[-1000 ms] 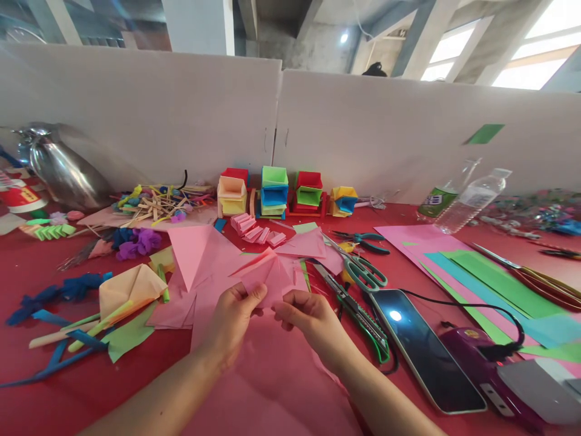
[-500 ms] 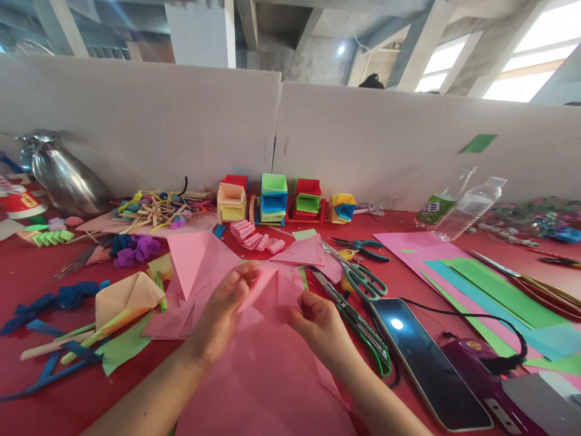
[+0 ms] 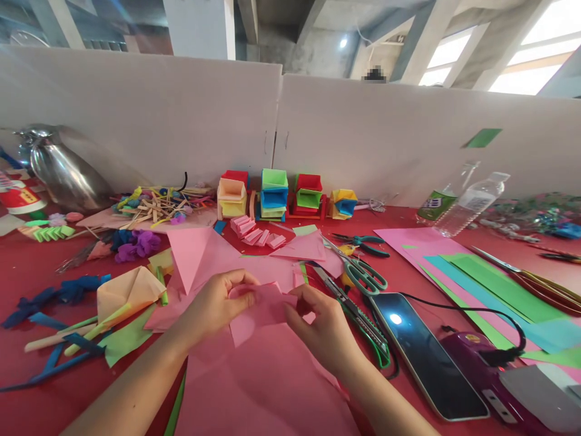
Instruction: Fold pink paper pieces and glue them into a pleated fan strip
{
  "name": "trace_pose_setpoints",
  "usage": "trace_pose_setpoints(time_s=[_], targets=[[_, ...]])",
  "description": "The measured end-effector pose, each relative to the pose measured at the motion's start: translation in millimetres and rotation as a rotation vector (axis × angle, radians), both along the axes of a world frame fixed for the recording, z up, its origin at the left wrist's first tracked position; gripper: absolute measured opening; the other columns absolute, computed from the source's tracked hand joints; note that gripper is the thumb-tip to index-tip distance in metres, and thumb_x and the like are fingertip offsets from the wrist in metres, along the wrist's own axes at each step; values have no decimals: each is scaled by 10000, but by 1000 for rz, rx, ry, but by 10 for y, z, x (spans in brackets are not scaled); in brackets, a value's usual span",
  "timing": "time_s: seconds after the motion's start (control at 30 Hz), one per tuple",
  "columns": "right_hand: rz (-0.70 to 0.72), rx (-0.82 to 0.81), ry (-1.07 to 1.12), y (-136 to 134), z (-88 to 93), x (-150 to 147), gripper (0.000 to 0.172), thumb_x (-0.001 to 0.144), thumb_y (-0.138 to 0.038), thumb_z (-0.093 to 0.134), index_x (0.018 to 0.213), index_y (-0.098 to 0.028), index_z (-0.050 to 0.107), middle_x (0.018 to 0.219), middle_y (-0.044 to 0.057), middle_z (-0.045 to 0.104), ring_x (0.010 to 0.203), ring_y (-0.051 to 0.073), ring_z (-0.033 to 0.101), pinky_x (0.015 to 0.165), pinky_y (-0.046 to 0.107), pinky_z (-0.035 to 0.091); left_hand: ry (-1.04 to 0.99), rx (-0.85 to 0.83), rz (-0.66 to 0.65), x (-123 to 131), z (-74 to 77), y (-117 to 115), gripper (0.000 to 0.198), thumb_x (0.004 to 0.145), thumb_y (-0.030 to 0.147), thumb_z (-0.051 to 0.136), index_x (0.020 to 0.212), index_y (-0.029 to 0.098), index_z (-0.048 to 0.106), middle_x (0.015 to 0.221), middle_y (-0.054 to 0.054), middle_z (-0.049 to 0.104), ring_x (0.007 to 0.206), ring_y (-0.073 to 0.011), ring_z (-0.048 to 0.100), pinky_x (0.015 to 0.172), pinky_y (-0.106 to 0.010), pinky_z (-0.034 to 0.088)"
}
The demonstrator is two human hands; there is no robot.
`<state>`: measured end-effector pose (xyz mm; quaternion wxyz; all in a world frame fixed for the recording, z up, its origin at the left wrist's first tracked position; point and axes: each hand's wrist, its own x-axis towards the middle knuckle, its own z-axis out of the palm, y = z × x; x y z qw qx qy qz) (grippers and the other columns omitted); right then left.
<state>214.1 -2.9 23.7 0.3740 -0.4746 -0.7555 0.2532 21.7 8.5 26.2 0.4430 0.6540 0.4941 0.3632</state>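
Between my hands is a piece of folded pink paper (image 3: 267,306), held over a large pink sheet (image 3: 263,381). My left hand (image 3: 227,297) pinches its left side between thumb and fingers. My right hand (image 3: 313,309) grips its right edge the same way. Just beyond them lie more pink sheets, one with a pointed pink triangle (image 3: 188,251). A row of small pleated pink paper pieces (image 3: 256,233) rests farther back on the red table (image 3: 403,278).
To the right are a utility knife (image 3: 351,315), green-handled scissors (image 3: 363,275), pliers (image 3: 365,243) and a phone (image 3: 431,357). Folded paper boxes (image 3: 273,197) stand against the white partition (image 3: 181,115). At left sit a beige paper shape (image 3: 131,293) and a metal jug (image 3: 68,169).
The pink paper was raised in a peaked fold and now lies flatter between my hands. My left hand has turned, with its fingers now over the paper's top left.
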Motion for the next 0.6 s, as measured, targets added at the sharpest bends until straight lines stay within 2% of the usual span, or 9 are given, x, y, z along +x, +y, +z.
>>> trace_pose_setpoints(time_s=[0.13,0.23,0.33,0.43,0.53,0.6], targets=[[13,-75,84,-5,28,5,103,757,-164,498,656,-178,511,554,-54,414,523,85,381,504,197,321,-87,-81,-47,-26,36,-6,208,739,366,640,828,181,609,770,12,599,705,-129,531,612,-216,396],[26,-152,108,-1,34,9,143,774,-237,527,647,-181,497,582,-43,431,554,94,391,526,211,326,-172,-121,-11,-9,1,-1,203,740,361,636,722,164,590,677,23,568,631,-110,503,587,-213,383],[21,-217,93,13,34,22,224,780,-316,551,619,-187,464,577,-46,405,555,99,361,518,221,304,-245,-166,35,-3,-10,3,222,727,377,646,709,167,576,662,22,570,603,-109,503,576,-216,385],[30,-227,69,21,43,41,286,777,-322,557,574,-193,402,554,-56,361,538,94,319,499,222,276,-230,-206,-5,-18,40,-16,210,701,363,674,761,174,604,702,14,580,615,-110,510,548,-201,380],[81,-258,40,18,51,50,295,770,-298,569,561,-191,390,553,-57,362,539,92,328,498,221,276,-186,-245,-61,-29,88,-43,253,663,314,705,877,200,630,837,-8,614,723,-140,549,568,-203,413],[102,-264,30,16,50,50,292,765,-284,581,555,-188,401,553,-56,375,543,92,342,502,220,283,-140,-226,-107,-29,83,-46,205,680,306,687,842,188,645,818,-16,626,730,-152,556,582,-214,421]])
